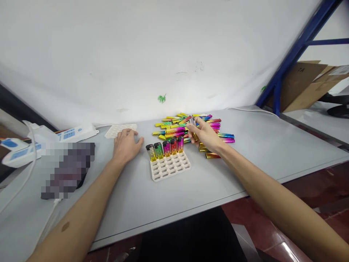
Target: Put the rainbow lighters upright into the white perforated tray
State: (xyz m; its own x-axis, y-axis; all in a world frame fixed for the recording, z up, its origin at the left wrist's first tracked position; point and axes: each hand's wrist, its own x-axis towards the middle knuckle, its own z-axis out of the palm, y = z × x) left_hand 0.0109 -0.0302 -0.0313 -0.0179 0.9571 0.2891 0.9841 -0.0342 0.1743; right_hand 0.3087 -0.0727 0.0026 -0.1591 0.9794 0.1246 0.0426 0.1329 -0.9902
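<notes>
The fingers of the right hand (207, 136) pinch a slim, silver-topped lighter (192, 121) above the pile; those of the left hand (127, 145) lie loosely spread, gripping nothing, over the near edge of a spare slotted tray (116, 130) (whether they press on it, I cannot tell). The grey bench (261, 145) carries everything. Along its far edge, right of the middle, lies a jumbled heap of metallic-coloured cases (174, 130), probably more lighters, so most of the supply looks unsorted. A white slotted tray (172, 173) sits between the heap and the bench's near edge. Five black-capped lighters (166, 148) stand in its back row, which appears filled; the rows toward the near edge show bare slots, so the work seems barely begun.
</notes>
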